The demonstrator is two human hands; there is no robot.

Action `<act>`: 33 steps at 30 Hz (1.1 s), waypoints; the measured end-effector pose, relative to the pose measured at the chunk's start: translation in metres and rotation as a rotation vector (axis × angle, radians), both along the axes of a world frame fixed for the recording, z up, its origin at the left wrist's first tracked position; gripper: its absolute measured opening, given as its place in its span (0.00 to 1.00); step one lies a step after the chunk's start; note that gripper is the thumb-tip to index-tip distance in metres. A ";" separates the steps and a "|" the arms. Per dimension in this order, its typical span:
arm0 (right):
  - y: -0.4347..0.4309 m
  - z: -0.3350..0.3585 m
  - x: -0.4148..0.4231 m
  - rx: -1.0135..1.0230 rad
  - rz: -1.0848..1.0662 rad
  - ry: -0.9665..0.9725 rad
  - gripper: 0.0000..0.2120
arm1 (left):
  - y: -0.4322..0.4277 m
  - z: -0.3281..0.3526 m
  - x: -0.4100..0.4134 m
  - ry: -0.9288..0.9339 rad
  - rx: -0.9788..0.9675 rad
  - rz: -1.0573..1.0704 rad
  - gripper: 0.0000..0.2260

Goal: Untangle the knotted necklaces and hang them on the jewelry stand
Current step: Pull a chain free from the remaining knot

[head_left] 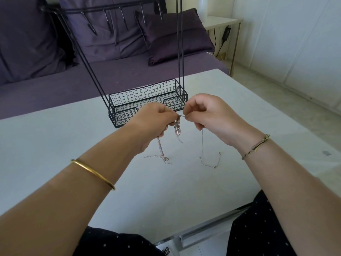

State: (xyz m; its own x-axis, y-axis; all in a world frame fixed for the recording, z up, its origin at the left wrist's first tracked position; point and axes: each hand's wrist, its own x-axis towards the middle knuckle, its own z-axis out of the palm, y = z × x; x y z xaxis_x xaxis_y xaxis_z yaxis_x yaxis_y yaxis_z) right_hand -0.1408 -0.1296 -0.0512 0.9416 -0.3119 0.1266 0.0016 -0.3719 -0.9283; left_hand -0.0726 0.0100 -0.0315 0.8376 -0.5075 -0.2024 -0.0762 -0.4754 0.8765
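1. Both grips pinch the tangle: the left grip (155, 120) and the right grip (205, 112) have their fingertips curled and pressed onto it from either side, almost meeting.
2. The knotted necklaces (178, 121) are held just above the worktop (73, 145), right in front of the wire basket of the jewelry stand (147, 100). A pendant (177, 131) dangles below the knot, and loose chain tails (208, 161) trail down from each grip onto the worktop.
3. These are fine chains, so they should be very light, limp and slippery. They are probably easy to kink or snap, and a hard pull would likely tighten the knot.
4. The best hold seems to be close to the knot, one strand per grip, teasing loops apart rather than tugging the tails.
5. The hooks (125, 23) on the stand's top bar carry nothing, so hanging has not begun.
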 end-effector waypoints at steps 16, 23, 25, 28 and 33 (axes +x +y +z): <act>0.006 0.000 0.001 -0.117 -0.038 -0.078 0.02 | -0.002 -0.002 -0.002 -0.124 -0.004 0.022 0.07; 0.006 0.000 0.000 -0.189 -0.032 -0.060 0.05 | 0.001 0.000 -0.004 -0.258 -0.009 -0.052 0.03; 0.006 0.000 0.000 -0.182 -0.036 -0.059 0.05 | 0.001 0.001 -0.005 -0.347 0.038 -0.074 0.03; 0.006 -0.001 0.001 -0.191 -0.033 -0.050 0.05 | -0.001 0.003 -0.007 -0.386 0.079 -0.063 0.03; 0.008 0.001 0.001 -0.182 0.023 -0.022 0.02 | -0.004 0.007 -0.010 -0.141 -0.052 0.030 0.07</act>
State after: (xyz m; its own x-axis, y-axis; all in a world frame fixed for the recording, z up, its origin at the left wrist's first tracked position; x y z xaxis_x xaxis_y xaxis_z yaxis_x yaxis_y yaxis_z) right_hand -0.1402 -0.1219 -0.0505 0.9447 -0.2602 0.1995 0.0316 -0.5334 -0.8453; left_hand -0.0827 0.0064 -0.0245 0.8710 -0.4881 -0.0558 -0.1865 -0.4337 0.8815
